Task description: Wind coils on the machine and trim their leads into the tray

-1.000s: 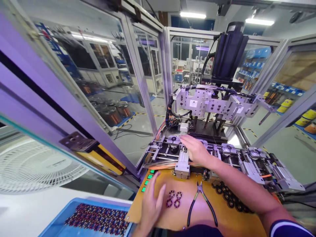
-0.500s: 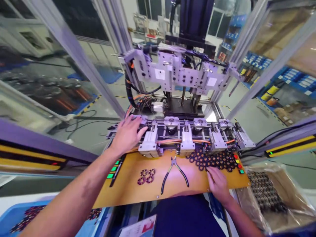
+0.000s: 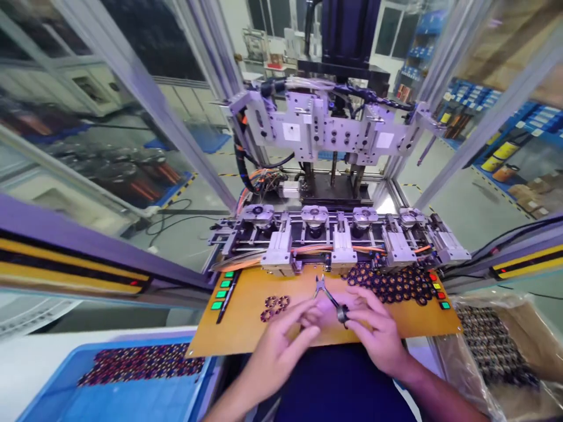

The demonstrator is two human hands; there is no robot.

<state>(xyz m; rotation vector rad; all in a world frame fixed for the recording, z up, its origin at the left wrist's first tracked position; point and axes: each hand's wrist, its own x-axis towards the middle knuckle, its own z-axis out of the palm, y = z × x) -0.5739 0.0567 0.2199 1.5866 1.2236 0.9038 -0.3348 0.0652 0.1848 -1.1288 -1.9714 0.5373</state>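
My right hand point(image 3: 376, 329) pinches a small dark ring-shaped part point(image 3: 342, 313) between thumb and fingertips, above the orange-brown board. Facing it, my left hand point(image 3: 284, 337) has its thumb and fingers apart, with nothing visible in it. A pair of cutting pliers point(image 3: 321, 285) lies on the board, its handles partly covered by my hands. Left of the pliers is a small group of reddish-black rings point(image 3: 271, 302), just past my left fingers. Many black rings point(image 3: 389, 282) lie massed beyond my right hand.
Behind the board point(image 3: 246, 328) runs a row of metal fixtures point(image 3: 314, 217) below a machine head point(image 3: 338, 129). Green buttons point(image 3: 220, 294) and a black pen-like tool point(image 3: 226, 299) are at left. A blue tray point(image 3: 127, 398) of rings stands left, a plastic-lined box point(image 3: 539, 346) right.
My left hand has come back from the leftmost fixture to the board's front middle. My right hand has moved left from the black rings and now holds a ring-shaped part. The view has shifted slightly.
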